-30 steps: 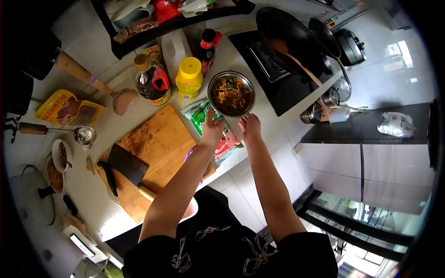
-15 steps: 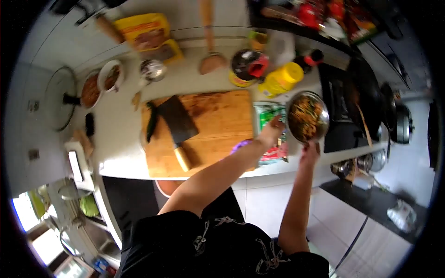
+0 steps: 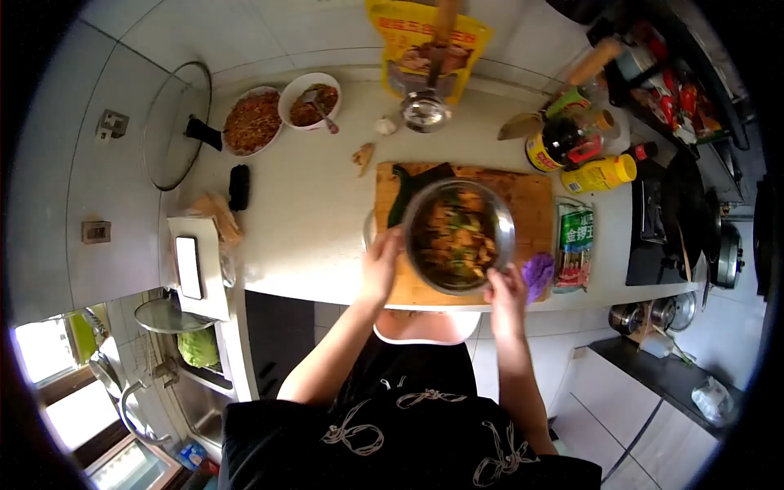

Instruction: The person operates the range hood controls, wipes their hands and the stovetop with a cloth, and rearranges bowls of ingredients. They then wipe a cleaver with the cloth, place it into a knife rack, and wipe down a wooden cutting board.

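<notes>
A steel bowl (image 3: 508, 231) of chopped, cooked-looking food (image 3: 457, 237) is held over the wooden cutting board (image 3: 535, 192). My left hand (image 3: 382, 265) grips its left side. At the lower right, the fingers of my right hand (image 3: 508, 298) close on the rim. The bowl hides most of the cleaver, whose dark blade (image 3: 433, 175) shows behind it. A dark green vegetable (image 3: 398, 196) lies along the board's left side. Just beyond my right hand is a purple bundle (image 3: 537, 276), beside a green and red food packet (image 3: 576, 245).
A plate (image 3: 273, 140) of minced food and a white bowl (image 3: 287, 106) with a spoon stand at the back left. Bottles (image 3: 600, 174) stand at the back right, near the stove (image 3: 645, 261). A pink-white basin (image 3: 426, 331) sits below the counter edge.
The steel bowl has moved left from beside the stove to over the cutting board. My left hand now grips its left side, and my right hand has travelled with it. The view has shifted left.
</notes>
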Tool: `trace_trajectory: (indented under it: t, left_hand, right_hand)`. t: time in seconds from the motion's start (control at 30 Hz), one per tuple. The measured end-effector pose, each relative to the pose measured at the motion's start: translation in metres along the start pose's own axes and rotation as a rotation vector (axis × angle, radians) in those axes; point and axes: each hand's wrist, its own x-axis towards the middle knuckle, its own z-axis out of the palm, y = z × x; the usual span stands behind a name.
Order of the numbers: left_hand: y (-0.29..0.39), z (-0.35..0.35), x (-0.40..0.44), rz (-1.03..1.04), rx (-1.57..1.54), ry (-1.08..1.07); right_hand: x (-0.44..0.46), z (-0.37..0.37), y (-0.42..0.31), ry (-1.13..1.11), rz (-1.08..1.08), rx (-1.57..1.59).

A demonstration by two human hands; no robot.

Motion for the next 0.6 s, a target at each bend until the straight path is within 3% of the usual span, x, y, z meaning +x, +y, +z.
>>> trace_trajectory:
  t: [0.17, 0.23, 0.37, 0.6]
  left_hand:
    - [0.004, -0.116, 0.017, 0.031, -0.129, 0.514]
    - [-0.018, -0.169, 0.045, 0.136, -0.204, 0.56]
    - [-0.012, -0.237, 0.091, 0.049, -0.365, 0.579]
    - [-0.006, -0.276, 0.135, -0.007, -0.404, 0.547]
  right_hand:
    - [0.008, 0.15, 0.04, -0.292, 0.155, -0.107]
    - [0.017, 0.205, 0.064, -0.338, 0.163, -0.11]
    - [0.034, 0.29, 0.085, -0.362, 0.055, -0.18]
    - [0.068, 0.348, 0.113, -0.333, -0.111, -0.299]
